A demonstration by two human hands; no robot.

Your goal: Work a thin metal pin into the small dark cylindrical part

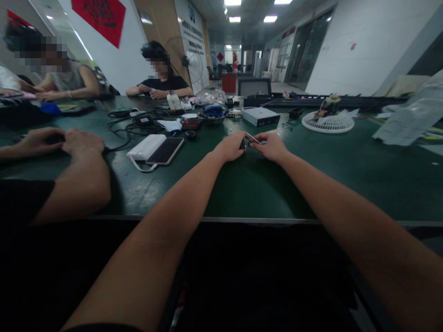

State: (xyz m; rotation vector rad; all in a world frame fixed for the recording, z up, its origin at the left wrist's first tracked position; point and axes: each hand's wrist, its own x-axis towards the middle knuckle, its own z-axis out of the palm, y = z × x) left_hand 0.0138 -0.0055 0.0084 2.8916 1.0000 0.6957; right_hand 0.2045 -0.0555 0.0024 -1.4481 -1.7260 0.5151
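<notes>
Over the green table (pixel 256 193), my left hand (pixel 232 146) is closed on a small dark object (pixel 242 143), mostly covered by the fingers. Just to its right, my right hand (pixel 270 145) pinches a thin metal tool (pixel 254 138), whose tip points toward the left hand's fingertips. The two hands are close together. Behind them sits a silver box-like drive (pixel 260 116). A phone (pixel 166 151) joined by a white cable to a white power bank (pixel 147 147) lies to the left.
A neighbour's hands (pixel 81 143) rest on the table at the left. Black cables (pixel 129 127), a bowl with blue material (pixel 212 115) and a white fan grille (pixel 327 122) lie farther back. Plastic wrapping (pixel 411 115) is at the right. Two people sit across at the back left.
</notes>
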